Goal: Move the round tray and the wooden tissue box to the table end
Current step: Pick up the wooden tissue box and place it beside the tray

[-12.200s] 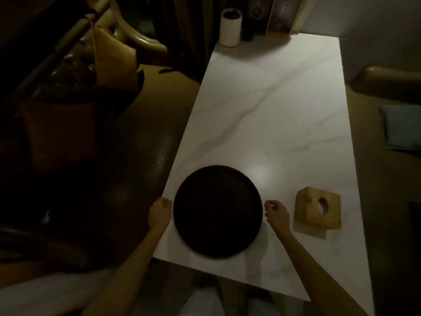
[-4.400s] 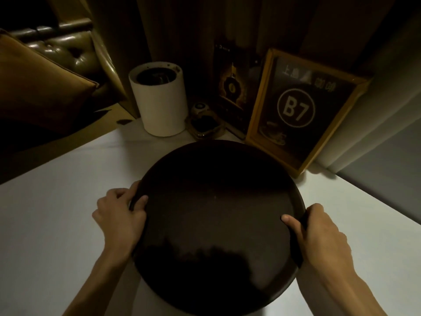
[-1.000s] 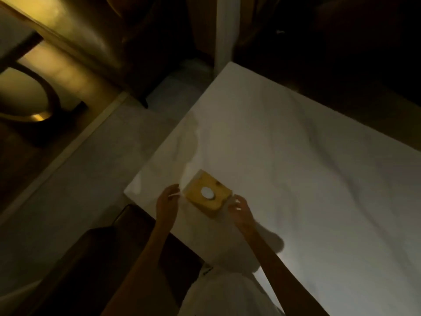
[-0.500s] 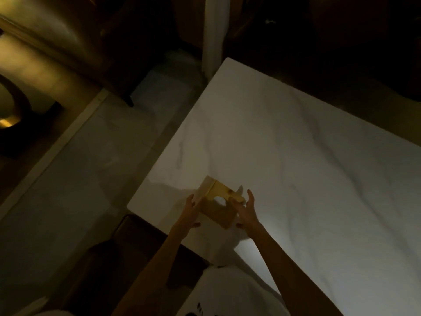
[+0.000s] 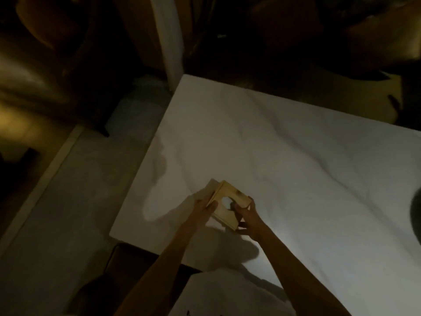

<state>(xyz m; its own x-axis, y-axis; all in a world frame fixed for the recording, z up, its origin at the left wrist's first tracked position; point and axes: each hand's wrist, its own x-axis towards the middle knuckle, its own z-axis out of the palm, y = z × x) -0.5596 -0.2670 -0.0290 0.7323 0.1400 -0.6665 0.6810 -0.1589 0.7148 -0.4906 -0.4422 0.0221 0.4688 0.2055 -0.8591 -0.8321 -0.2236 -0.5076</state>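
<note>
The wooden tissue box (image 5: 227,202), light wood with a round hole in its top, is lifted and tilted above the near left part of the white marble table (image 5: 296,156). My left hand (image 5: 201,207) grips its left side. My right hand (image 5: 247,218) holds its right and lower edge. A dark curved edge at the far right border may be the round tray (image 5: 416,215); most of it lies outside the frame.
The table's left edge and near corner (image 5: 114,232) sit close to my hands. A dark chair back (image 5: 127,265) stands below that corner. Pale floor (image 5: 68,213) runs along the left; a white post (image 5: 168,42) rises beyond the far corner.
Both hands closed on the tissue box and raised it off the table, tilting it. The view has swung a little to the right.
</note>
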